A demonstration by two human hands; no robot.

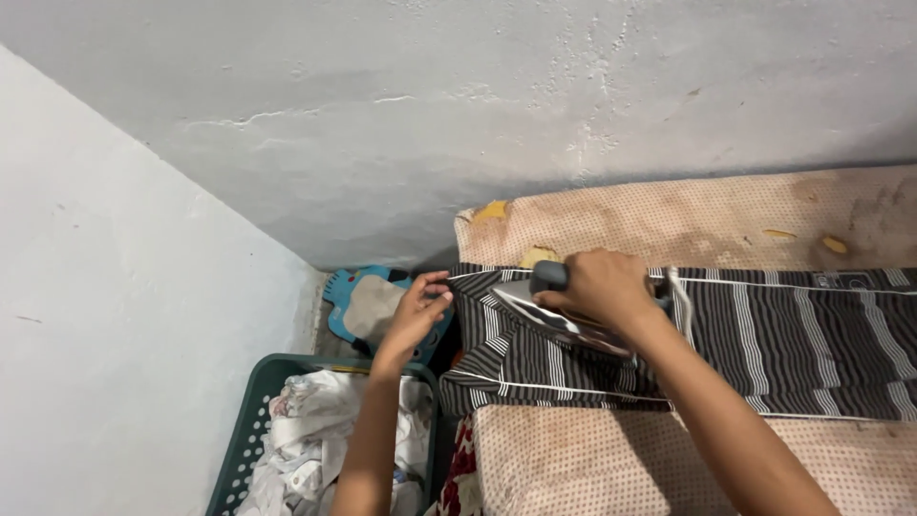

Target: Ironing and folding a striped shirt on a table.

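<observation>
Head view, reading from nine o'clock across: a green laundry basket (250,420) of crumpled clothes sits low. My left hand (416,311) pinches the edge of the striped garment (783,344), spread on the padded board (573,459) at centre. My right hand (602,287) is clamped on the iron (554,311), pressing the cloth's end. I judge mid-pressing; next calls for steady tension and a slow glide toward three o'clock.
</observation>
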